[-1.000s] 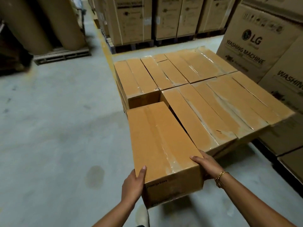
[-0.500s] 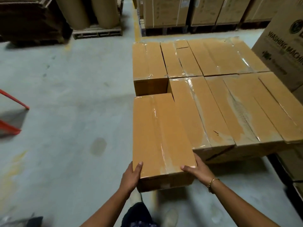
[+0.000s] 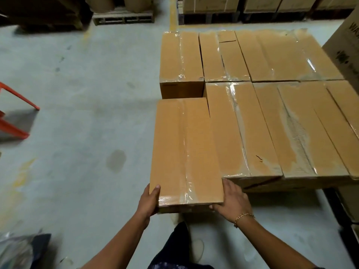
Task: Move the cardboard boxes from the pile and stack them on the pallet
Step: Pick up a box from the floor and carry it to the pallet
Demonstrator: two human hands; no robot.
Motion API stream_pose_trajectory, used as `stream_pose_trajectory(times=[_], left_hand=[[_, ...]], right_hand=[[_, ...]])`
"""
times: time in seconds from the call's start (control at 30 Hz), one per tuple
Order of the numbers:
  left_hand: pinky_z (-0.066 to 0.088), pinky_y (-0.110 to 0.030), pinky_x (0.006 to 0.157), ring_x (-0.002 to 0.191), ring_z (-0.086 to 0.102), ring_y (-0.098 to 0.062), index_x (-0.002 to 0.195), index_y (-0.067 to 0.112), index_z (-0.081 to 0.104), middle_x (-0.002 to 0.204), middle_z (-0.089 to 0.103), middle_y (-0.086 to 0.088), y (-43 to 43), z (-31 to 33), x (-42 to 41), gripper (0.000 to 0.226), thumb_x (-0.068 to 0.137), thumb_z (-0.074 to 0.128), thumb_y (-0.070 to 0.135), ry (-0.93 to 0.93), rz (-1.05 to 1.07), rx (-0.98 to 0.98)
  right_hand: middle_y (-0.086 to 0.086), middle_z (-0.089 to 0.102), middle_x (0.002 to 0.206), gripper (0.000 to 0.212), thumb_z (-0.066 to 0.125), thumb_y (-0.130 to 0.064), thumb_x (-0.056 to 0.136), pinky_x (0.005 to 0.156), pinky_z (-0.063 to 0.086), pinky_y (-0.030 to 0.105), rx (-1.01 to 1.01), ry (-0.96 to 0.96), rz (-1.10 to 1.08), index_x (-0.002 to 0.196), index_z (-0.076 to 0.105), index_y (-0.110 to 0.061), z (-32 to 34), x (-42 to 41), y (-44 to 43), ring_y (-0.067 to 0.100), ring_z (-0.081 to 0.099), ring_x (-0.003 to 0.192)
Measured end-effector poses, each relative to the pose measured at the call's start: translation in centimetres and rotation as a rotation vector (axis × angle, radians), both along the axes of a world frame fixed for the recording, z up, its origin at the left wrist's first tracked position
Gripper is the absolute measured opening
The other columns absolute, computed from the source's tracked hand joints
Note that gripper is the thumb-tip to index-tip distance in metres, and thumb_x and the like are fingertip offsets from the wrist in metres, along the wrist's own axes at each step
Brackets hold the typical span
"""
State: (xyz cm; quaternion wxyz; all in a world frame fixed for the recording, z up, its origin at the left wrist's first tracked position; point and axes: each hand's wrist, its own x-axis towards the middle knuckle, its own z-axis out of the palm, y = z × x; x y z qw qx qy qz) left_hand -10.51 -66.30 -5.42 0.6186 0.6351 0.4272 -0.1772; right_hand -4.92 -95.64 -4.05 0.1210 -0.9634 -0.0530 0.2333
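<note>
I hold a long taped cardboard box [image 3: 186, 148] by its near end. My left hand [image 3: 148, 201] grips its near left corner, thumb on top. My right hand [image 3: 232, 200] grips the near right corner, fingers under the edge. The box lies flat at the front left of a layer of similar stacked boxes [image 3: 272, 117], its right side against a neighbouring box and its far end near another box [image 3: 180, 61]. The pallet beneath is hidden by the boxes.
Bare concrete floor [image 3: 87, 123] spreads to the left. An orange metal frame [image 3: 17, 113] juts in at the left edge. A large printed carton [image 3: 345, 49] stands at the right. Pallets with rolls [image 3: 124, 16] and cartons [image 3: 252, 4] line the back.
The box has swung from a tilt to lie square and lower beside the stacked boxes. My view has tipped further down and both hands have followed the near end.
</note>
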Motion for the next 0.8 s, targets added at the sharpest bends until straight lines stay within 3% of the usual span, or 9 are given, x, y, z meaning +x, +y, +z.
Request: stream_pose_trajectory(times=[0.27, 0.63, 0.8], left_hand=[[0.060, -0.041, 0.081, 0.109, 0.065, -0.022, 0.138, 0.035, 0.050, 0.124, 0.066, 0.004, 0.7, -1.4, 4.1, 0.037, 0.103, 0.050, 0.046, -0.002, 0.012, -0.028], [0.055, -0.038, 0.078, 0.110, 0.064, -0.025, 0.142, 0.031, 0.045, 0.126, 0.065, -0.001, 2.0, -2.7, 9.4, 0.040, 0.105, 0.048, 0.043, 0.013, 0.002, -0.025], [0.054, -0.043, 0.085, 0.113, 0.062, -0.026, 0.147, 0.030, 0.042, 0.131, 0.062, -0.002, 2.4, -3.3, 10.9, 0.044, 0.105, 0.048, 0.043, 0.022, 0.000, -0.021]], right_hand=[[0.005, -0.006, 0.168, 0.131, 0.061, -0.085, 0.065, 0.122, 0.012, 0.045, -0.173, -0.045, 0.013, 0.159, 0.000, -0.017, -1.1, 4.1, 1.0, 0.028, -0.001, 0.155], [0.005, -0.016, 0.167, 0.138, 0.059, -0.088, 0.064, 0.124, 0.008, 0.048, -0.209, 0.005, 0.011, 0.158, -0.012, -0.015, -2.2, 9.4, 2.5, 0.028, -0.011, 0.154], [0.004, -0.018, 0.167, 0.140, 0.061, -0.087, 0.063, 0.124, 0.009, 0.049, -0.207, 0.007, 0.017, 0.158, -0.012, -0.014, -2.9, 11.1, 2.9, 0.028, -0.012, 0.154]])
